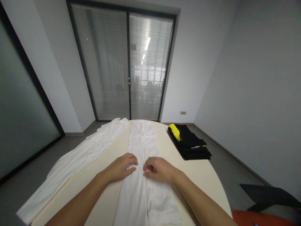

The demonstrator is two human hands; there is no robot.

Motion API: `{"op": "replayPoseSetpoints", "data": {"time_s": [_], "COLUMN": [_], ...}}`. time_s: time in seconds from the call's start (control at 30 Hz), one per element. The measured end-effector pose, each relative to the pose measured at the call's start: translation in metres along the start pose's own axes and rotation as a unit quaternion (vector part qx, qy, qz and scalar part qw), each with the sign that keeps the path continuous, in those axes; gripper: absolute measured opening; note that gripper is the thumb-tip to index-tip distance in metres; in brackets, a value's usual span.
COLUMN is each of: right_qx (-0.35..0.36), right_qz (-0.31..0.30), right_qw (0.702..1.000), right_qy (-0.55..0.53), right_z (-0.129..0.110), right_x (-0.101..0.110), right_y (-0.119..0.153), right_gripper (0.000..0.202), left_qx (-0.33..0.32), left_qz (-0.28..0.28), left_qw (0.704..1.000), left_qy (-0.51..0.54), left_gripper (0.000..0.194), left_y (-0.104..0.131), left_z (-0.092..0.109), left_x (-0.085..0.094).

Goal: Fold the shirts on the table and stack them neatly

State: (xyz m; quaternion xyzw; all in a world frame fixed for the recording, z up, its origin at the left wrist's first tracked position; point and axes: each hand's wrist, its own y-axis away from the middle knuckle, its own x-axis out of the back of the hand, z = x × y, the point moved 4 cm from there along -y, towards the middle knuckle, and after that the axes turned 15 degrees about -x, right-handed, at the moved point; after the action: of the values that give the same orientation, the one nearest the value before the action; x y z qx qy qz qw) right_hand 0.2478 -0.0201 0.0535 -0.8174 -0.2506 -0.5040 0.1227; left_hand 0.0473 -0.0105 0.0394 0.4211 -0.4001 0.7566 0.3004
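One left hand [121, 166], fingers parted; right hand [161, 169], fingers curled, pinch unclear; white trousers [143, 141] beneath fingers, black clothes [189, 136] to their right.

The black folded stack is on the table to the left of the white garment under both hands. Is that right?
Not quite: the head view shows the black folded stack to the right of that white garment, not the left. The rest holds: it is on the table, and the garment lies under the left hand and right hand.
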Motion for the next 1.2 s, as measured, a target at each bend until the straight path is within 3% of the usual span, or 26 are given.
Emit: {"op": "replayPoseSetpoints", "data": {"time_s": [0.13,0.27,0.5,0.67,0.87,1.0,1.07,1.2], "right_qx": [0.033,0.015,0.044,0.013,-0.058,-0.089,-0.096,-0.109], "right_qz": [-0.186,-0.261,-0.222,-0.226,-0.149,-0.108,-0.096,-0.063], "right_qw": [0.981,0.965,0.974,0.969,0.948,0.917,0.904,0.902], "right_qy": [-0.052,-0.016,0.004,-0.093,-0.275,-0.373,-0.405,-0.414], "right_z": [-0.027,-0.045,-0.051,-0.032,0.012,0.031,0.034,0.034], "right_x": [-0.015,-0.026,-0.026,-0.019,-0.002,0.002,0.002,-0.003], "right_y": [0.021,0.033,0.034,0.025,0.004,-0.004,-0.006,-0.009], "right_gripper": [0.037,0.052,0.027,0.025,0.02,0.031,0.039,0.047], "left_qx": [0.007,0.022,0.017,0.009,-0.028,0.035,0.057,0.091], "left_qz": [0.002,0.001,0.026,0.052,0.027,0.008,0.018,0.07], "left_qw": [1.0,1.0,0.999,0.996,0.964,0.976,0.987,0.989], "left_qy": [0.001,-0.012,0.012,0.067,0.262,0.213,0.151,0.096], "left_gripper": [0.018,0.02,0.015,0.015,0.054,0.087,0.081,0.049], "left_y": [0.003,0.002,0.003,-0.002,-0.009,-0.011,-0.014,-0.02], "left_z": [-0.009,-0.014,-0.011,0.002,0.024,0.035,0.041,0.042], "left_x": [0.0,0.0,0.003,0.016,0.017,0.004,-0.001,-0.011]}}
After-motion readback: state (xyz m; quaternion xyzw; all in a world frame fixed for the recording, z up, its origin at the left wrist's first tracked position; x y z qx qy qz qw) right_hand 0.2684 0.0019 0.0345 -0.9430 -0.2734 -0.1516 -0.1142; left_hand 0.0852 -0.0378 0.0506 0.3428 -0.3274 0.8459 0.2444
